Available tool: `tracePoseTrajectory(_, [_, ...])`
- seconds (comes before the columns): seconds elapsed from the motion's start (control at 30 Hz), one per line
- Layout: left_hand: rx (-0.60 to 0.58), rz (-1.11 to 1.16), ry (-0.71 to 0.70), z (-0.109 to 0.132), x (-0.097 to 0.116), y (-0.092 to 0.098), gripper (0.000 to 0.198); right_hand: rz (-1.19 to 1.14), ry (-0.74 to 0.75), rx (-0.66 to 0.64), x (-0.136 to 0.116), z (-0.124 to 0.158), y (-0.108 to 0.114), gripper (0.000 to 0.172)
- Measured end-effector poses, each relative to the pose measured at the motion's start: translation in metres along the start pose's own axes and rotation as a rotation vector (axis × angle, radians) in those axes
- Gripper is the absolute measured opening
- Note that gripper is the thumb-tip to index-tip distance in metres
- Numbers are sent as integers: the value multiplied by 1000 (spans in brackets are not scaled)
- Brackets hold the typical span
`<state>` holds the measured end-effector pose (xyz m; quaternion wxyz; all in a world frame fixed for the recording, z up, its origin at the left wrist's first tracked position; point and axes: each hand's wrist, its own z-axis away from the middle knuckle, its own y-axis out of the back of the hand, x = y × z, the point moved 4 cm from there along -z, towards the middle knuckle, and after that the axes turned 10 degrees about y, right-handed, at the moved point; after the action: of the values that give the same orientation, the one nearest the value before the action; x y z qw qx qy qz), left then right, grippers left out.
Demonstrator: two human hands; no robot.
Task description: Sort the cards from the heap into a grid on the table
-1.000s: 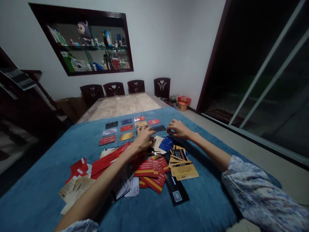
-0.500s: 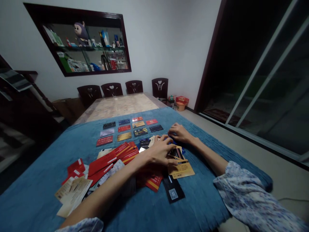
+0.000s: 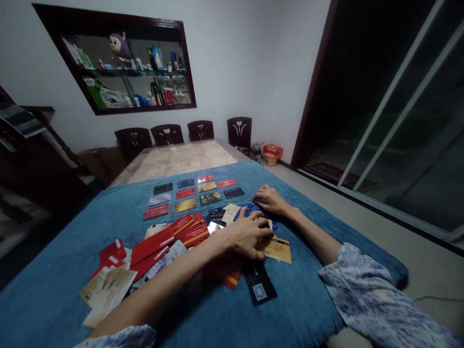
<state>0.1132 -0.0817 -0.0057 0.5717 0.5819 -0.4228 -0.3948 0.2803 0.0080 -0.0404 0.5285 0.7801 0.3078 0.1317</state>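
My left hand (image 3: pixel 250 234) is over the right side of a loose card pile, fingers spread and bent, fingertips on the cards. Beneath and beside it are a yellow card (image 3: pixel 278 249), a black card with a square code (image 3: pixel 259 286) and a blue card (image 3: pixel 250 210). My right hand (image 3: pixel 270 199) rests just beyond the blue cards, its fingers curled down and close together; whatever is under them is hidden. To the left, the pile continues with several red cards (image 3: pixel 154 245) and cream paper cards (image 3: pixel 110 292).
Beyond the pile, several cards lie face up in spaced rows, among them a gold card (image 3: pixel 185 205) and a black VIP card (image 3: pixel 210 198). A blue cloth (image 3: pixel 304 299) covers the near table. Dark chairs (image 3: pixel 239 131) stand at the far end.
My left hand has shifted slightly, uncovering more of the blue card and a cream card while covering more of the yellow card. My right hand stays in place.
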Motion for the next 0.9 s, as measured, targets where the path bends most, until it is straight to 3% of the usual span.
tracePoseTrajectory(0.43, [59, -93, 323, -17, -40, -3, 39, -104, -33, 32, 2, 14, 17, 25])
tracePoseTrajectory(0.77, [142, -62, 489, -16, -34, -3, 42, -273, -89, -193, -1, 26, 31, 45])
tracePoseTrajectory(0.9, [163, -60, 494, -16, -35, -5, 42, -279, -115, -235, 6, 30, 34, 45])
